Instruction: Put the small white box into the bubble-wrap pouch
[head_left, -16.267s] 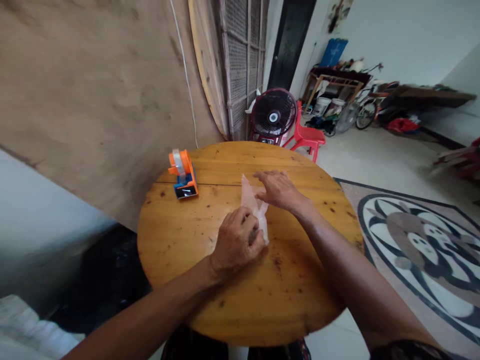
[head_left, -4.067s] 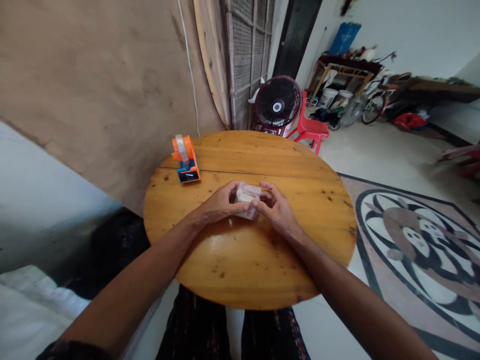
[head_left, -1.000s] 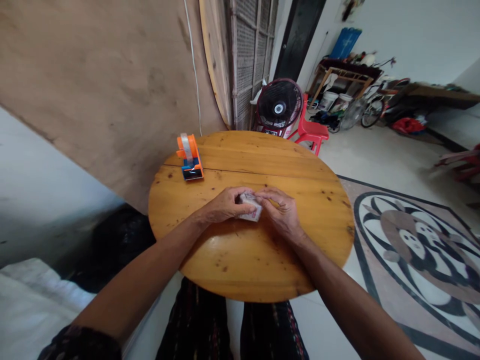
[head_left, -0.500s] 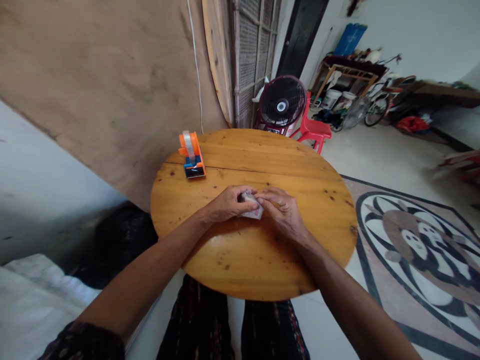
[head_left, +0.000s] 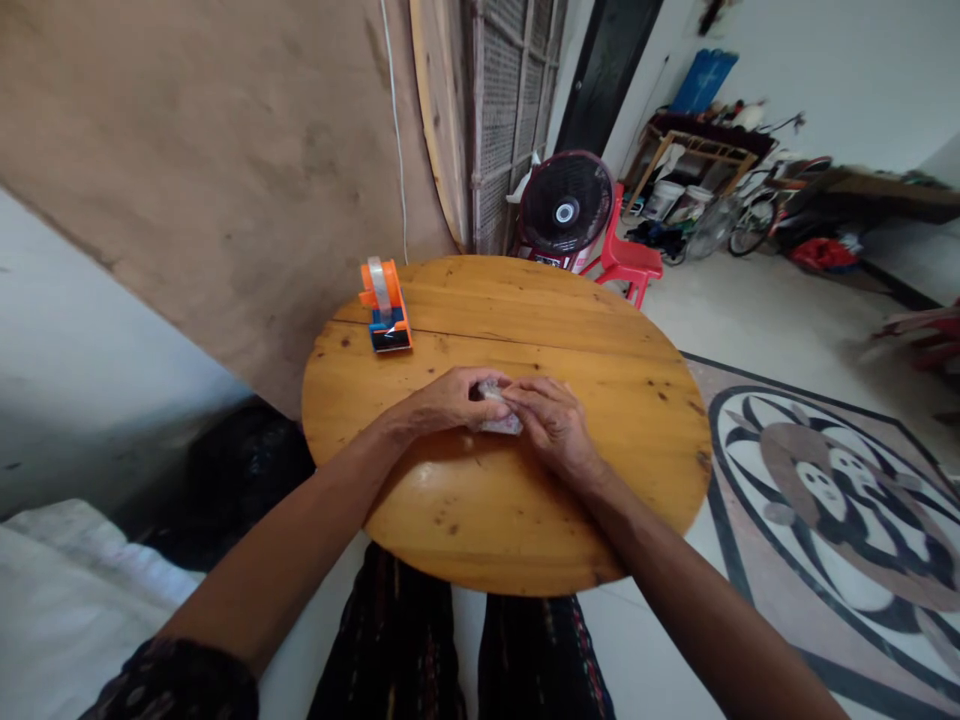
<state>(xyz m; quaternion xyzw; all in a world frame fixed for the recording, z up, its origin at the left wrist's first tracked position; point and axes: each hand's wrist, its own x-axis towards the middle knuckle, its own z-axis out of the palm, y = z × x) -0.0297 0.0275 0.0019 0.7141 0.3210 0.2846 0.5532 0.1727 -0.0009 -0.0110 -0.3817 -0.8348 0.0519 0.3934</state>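
Observation:
Near the middle of the round wooden table (head_left: 480,520), a small whitish box (head_left: 501,424) with faint printing sits between my hands. My left hand (head_left: 454,400) is closed around its left side, thumb along the near edge. Against its top right, my right hand (head_left: 551,420) has thumb and fingertips pinched together. What those fingertips hold, if anything, is too small to make out. My fingers cover much of the box.
An orange and blue tape dispenser (head_left: 388,308) with clear tape stands at the table's back left. Beyond the far edge are a fan (head_left: 567,205) and a red plastic chair (head_left: 630,255). A brown board (head_left: 225,150) leans at the left.
My right hand has shifted slightly left, its fingertips further over the top of the box. My left hand keeps its hold on the box.

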